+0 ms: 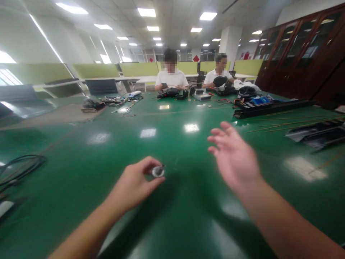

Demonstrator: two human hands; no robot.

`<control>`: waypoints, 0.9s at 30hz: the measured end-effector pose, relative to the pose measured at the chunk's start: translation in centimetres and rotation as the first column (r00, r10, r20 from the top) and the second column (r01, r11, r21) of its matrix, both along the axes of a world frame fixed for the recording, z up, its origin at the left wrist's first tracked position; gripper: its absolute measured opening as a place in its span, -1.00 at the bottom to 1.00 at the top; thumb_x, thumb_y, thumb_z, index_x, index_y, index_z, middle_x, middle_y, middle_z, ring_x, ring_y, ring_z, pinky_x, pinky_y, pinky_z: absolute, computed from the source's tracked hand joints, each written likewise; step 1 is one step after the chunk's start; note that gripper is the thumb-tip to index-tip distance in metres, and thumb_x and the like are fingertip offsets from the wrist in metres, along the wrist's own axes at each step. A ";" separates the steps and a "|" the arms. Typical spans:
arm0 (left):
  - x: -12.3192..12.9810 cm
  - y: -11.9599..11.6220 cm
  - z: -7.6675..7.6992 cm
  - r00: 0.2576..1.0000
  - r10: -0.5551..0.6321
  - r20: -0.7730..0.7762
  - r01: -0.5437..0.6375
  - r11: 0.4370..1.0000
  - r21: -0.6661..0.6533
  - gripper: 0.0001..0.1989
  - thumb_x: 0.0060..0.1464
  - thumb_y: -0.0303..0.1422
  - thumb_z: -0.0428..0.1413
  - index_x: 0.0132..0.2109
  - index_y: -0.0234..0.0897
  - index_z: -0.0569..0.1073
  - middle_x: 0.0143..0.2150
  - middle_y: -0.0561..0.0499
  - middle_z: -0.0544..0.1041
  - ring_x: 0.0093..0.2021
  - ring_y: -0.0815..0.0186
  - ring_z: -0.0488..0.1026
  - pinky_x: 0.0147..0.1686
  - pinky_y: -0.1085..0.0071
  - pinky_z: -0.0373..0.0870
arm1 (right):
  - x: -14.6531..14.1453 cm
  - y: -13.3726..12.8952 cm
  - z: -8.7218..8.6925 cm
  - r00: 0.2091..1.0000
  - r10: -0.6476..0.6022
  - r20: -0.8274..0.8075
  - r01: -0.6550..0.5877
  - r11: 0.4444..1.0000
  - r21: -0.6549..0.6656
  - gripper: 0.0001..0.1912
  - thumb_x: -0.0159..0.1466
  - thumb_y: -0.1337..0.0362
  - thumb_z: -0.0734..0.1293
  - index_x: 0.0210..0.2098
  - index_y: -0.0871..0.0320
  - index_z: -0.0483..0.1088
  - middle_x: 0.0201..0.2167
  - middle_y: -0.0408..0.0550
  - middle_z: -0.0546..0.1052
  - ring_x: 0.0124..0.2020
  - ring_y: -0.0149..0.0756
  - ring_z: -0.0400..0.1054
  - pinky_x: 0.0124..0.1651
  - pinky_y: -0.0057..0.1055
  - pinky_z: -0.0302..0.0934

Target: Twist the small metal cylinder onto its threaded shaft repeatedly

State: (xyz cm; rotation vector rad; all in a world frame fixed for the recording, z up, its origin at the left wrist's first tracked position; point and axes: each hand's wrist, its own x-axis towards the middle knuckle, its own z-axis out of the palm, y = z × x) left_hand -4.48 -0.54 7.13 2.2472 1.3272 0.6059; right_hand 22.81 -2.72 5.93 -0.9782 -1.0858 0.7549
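A small, round, white-and-grey object (158, 172) is pinched in the left hand (137, 182), lower centre of the frame, over the glossy green desk (94, 158); desk contact cannot be told. The right hand (235, 160), right of centre, is held open, empty. Grasp is judged complete; release is not yet made.

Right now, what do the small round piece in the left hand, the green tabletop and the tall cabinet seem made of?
Small round piece: perhaps plastic or metal; pale rim, dark middle, but blur hides its finish.
Green tabletop: smooth, glossy, probably coated; it mirrors the ceiling lights.
Tall cabinet: likely varnished wood, by its dark reddish-brown sheen, with reflective panes, probably glass.
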 end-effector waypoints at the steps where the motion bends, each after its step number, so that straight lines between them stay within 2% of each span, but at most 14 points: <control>1: 1.8 0.4 -0.6 0.998 -0.054 0.043 0.055 0.998 -0.024 -0.78 0.04 -0.25 0.23 -0.16 -0.22 0.47 -0.27 0.08 0.58 -0.28 0.29 0.52 -0.23 0.42 0.42 | -0.9 0.4 -0.9 0.999 0.036 -0.032 -0.039 0.996 -0.075 -0.49 0.27 0.40 0.27 0.19 0.09 0.16 -0.07 0.00 0.45 -0.17 -0.26 0.45 -0.27 -0.35 0.37; 2: 3.3 0.8 -1.3 0.993 -0.095 0.070 0.098 0.994 -0.039 -0.80 0.04 -0.29 0.22 -0.18 -0.22 0.47 -0.28 0.07 0.58 -0.30 0.29 0.51 -0.26 0.42 0.42 | -1.7 0.9 -1.9 0.997 0.068 -0.045 -0.074 0.986 -0.152 -0.41 0.19 0.47 0.25 0.19 0.08 0.13 -0.12 -0.03 0.45 -0.22 -0.29 0.44 -0.31 -0.39 0.33; 4: 5.1 1.5 -2.8 0.987 -0.136 0.089 0.140 0.989 -0.039 -0.82 0.04 -0.33 0.22 -0.17 -0.22 0.49 -0.27 0.05 0.57 -0.31 0.28 0.50 -0.27 0.41 0.40 | -2.9 1.7 -4.2 0.993 0.113 0.040 -0.099 0.962 -0.256 -0.31 0.03 0.55 0.21 0.16 0.07 0.13 -0.18 -0.09 0.43 -0.28 -0.33 0.41 -0.31 -0.40 0.29; 5: 5.3 1.8 -3.5 0.985 -0.147 0.095 0.150 0.988 -0.026 -0.82 0.04 -0.34 0.22 -0.16 -0.21 0.50 -0.25 0.04 0.58 -0.29 0.27 0.50 -0.26 0.40 0.40 | -3.2 2.0 -5.3 0.980 0.104 0.171 -0.063 0.971 -0.230 -0.30 -0.01 0.57 0.19 0.13 0.06 0.17 -0.17 -0.09 0.42 -0.24 -0.33 0.39 -0.24 -0.39 0.28; 7: 5.1 2.3 -4.8 0.979 -0.170 0.115 0.170 0.985 0.013 -0.78 0.06 -0.33 0.23 -0.11 -0.19 0.53 -0.19 0.02 0.58 -0.22 0.25 0.50 -0.18 0.37 0.39 | -3.2 2.2 -6.9 0.900 0.136 0.414 -0.076 0.985 -0.158 -0.31 -0.01 0.59 0.20 0.10 0.04 0.23 -0.15 -0.10 0.42 -0.19 -0.32 0.35 -0.14 -0.36 0.27; 9: 4.4 2.8 -5.8 0.969 -0.200 0.146 0.196 0.980 0.047 -0.75 0.09 -0.29 0.22 -0.06 -0.16 0.53 -0.15 0.00 0.57 -0.16 0.23 0.48 -0.13 0.36 0.37 | -3.0 2.1 -7.7 0.833 0.169 0.527 -0.107 0.984 -0.146 -0.32 0.03 0.57 0.24 0.13 0.02 0.21 -0.17 -0.12 0.44 -0.26 -0.34 0.35 -0.16 -0.37 0.27; 11: 3.9 3.1 -6.3 0.963 -0.209 0.170 0.202 0.978 0.056 -0.74 0.13 -0.25 0.20 -0.01 -0.14 0.52 -0.15 0.00 0.55 -0.15 0.24 0.47 -0.13 0.37 0.36 | -2.9 1.9 -7.9 0.778 0.211 0.592 -0.145 0.977 -0.157 -0.33 0.06 0.55 0.28 0.14 0.01 0.22 -0.17 -0.12 0.47 -0.28 -0.35 0.37 -0.14 -0.37 0.28; 13: 3.9 3.2 -6.4 0.964 -0.194 0.183 0.191 0.981 0.035 -0.73 0.16 -0.24 0.17 0.01 -0.12 0.51 -0.15 0.01 0.54 -0.16 0.25 0.46 -0.15 0.37 0.35 | -3.0 1.8 -7.8 0.758 0.229 0.611 -0.152 0.973 -0.175 -0.36 0.06 0.55 0.30 0.11 0.02 0.24 -0.17 -0.12 0.49 -0.29 -0.34 0.39 -0.15 -0.38 0.29; 17: 4.4 2.9 -6.2 0.956 -0.160 0.244 0.178 0.983 -0.052 -0.66 0.15 -0.28 0.18 0.07 -0.13 0.43 -0.08 0.01 0.54 -0.10 0.23 0.47 -0.08 0.35 0.35 | -3.3 1.9 -7.8 0.784 0.241 0.572 -0.157 0.969 -0.192 -0.46 0.06 0.56 0.29 0.00 0.05 0.30 -0.22 -0.11 0.51 -0.29 -0.32 0.42 -0.19 -0.40 0.30; 19: 4.5 2.7 -6.1 0.949 -0.138 0.283 0.172 0.980 -0.099 -0.65 0.14 -0.30 0.18 0.07 -0.17 0.37 -0.10 0.01 0.53 -0.12 0.25 0.47 -0.10 0.37 0.35 | -3.4 1.9 -7.9 0.801 0.251 0.544 -0.167 0.965 -0.200 -0.48 0.05 0.56 0.30 -0.02 0.05 0.31 -0.21 -0.11 0.51 -0.27 -0.31 0.43 -0.20 -0.40 0.31; 23: 4.5 2.5 -5.9 0.952 -0.124 0.281 0.166 0.978 -0.130 -0.79 0.15 -0.31 0.16 -0.08 -0.21 0.39 -0.23 0.06 0.49 -0.25 0.30 0.42 -0.24 0.42 0.31 | -3.4 1.8 -8.0 0.819 0.272 0.505 -0.175 0.957 -0.231 -0.50 0.05 0.56 0.29 -0.05 0.05 0.31 -0.20 -0.09 0.52 -0.26 -0.29 0.45 -0.21 -0.40 0.33; 27: 4.4 2.6 -6.0 0.952 -0.120 0.282 0.168 0.974 -0.152 -0.80 0.15 -0.30 0.16 -0.08 -0.20 0.39 -0.23 0.07 0.47 -0.27 0.31 0.39 -0.26 0.43 0.27 | -3.4 1.8 -8.0 0.829 0.281 0.484 -0.174 0.951 -0.254 -0.54 0.06 0.55 0.30 -0.07 0.07 0.31 -0.19 -0.08 0.52 -0.26 -0.30 0.45 -0.22 -0.40 0.33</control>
